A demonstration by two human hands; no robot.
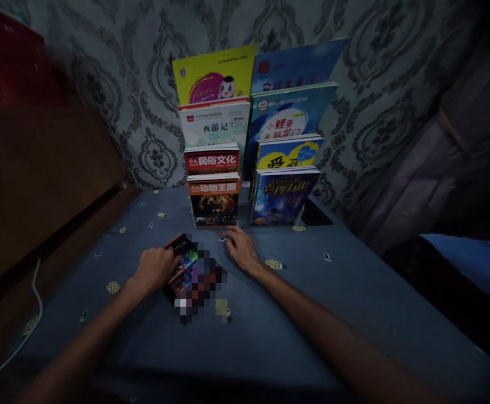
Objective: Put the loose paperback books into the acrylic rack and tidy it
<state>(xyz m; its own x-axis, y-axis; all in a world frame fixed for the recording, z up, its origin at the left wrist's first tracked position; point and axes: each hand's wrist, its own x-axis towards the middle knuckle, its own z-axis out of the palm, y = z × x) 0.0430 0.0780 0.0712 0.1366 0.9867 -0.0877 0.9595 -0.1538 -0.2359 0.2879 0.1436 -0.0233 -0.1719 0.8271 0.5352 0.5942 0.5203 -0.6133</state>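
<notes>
The left hand (pixel 156 269) is reaching in from the lower left of the frame, and its fingers are curling over the left side of a dark book (pixel 186 264), which is lying a little left of the middle on the cloth-covered counter (pixel 333 320). These fingers are touching the cover, but the thumb is not showing well, so I cannot tell whether they are clamping it. The book is extending to the right of these fingers and is slanting toward the lower right; coloured squares are hiding its lower part, therefore I cannot be sure of its long axis. The right hand (pixel 241 251) is resting on the other side, near the centre of the frame, with its fingers slightly apart and holding nothing. They are pointing to the upper left, just beside the foot of the lion book (pixel 214 205); whether they are touching it, I cannot tell. From the right hand, the dark book is lying toward the lower left, with a gap between, so the left hand is being the nearer one. In the upper middle, the lion book and the purple-blue book (pixel 285 199) are standing foremost in two upright groups, before the patterned wall (pixel 156 157).
</notes>
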